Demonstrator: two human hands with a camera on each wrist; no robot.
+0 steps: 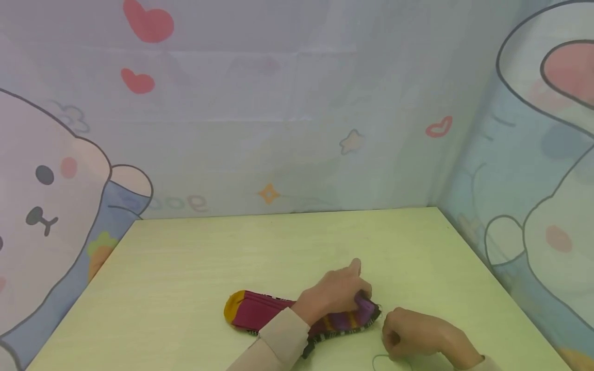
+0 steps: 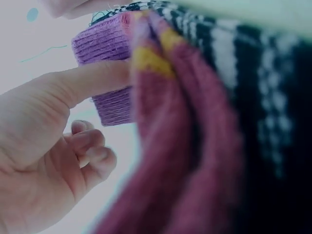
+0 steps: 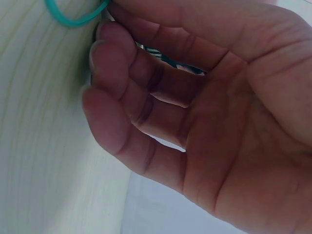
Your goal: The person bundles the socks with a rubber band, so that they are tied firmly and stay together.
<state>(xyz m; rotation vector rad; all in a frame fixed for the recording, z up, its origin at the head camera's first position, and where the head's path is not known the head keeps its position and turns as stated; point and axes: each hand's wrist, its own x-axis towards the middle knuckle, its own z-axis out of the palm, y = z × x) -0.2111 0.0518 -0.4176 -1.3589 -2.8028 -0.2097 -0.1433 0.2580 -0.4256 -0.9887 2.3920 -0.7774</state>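
Note:
A maroon sock (image 1: pixel 260 312) with a mustard toe and yellow stripes lies on the table, over a black-and-white patterned sock (image 1: pixel 336 334). My left hand (image 1: pixel 336 291) grips the purple cuff (image 2: pixel 109 44) at the right end, its thumb across the ribbing and its index finger pointing away in the head view. Just right of the cuff, my right hand (image 1: pixel 413 332) rests low with curled fingers. Between its thumb and fingertips it pinches a thin teal elastic band (image 3: pixel 73 22); the tips of the pinch are partly hidden.
The pale wood-grain table (image 1: pixel 185 257) stretches to a fabric backdrop (image 1: pixel 232 129) at its far edge. Printed cartoon side panels (image 1: pixel 557 206) stand along the left and right edges.

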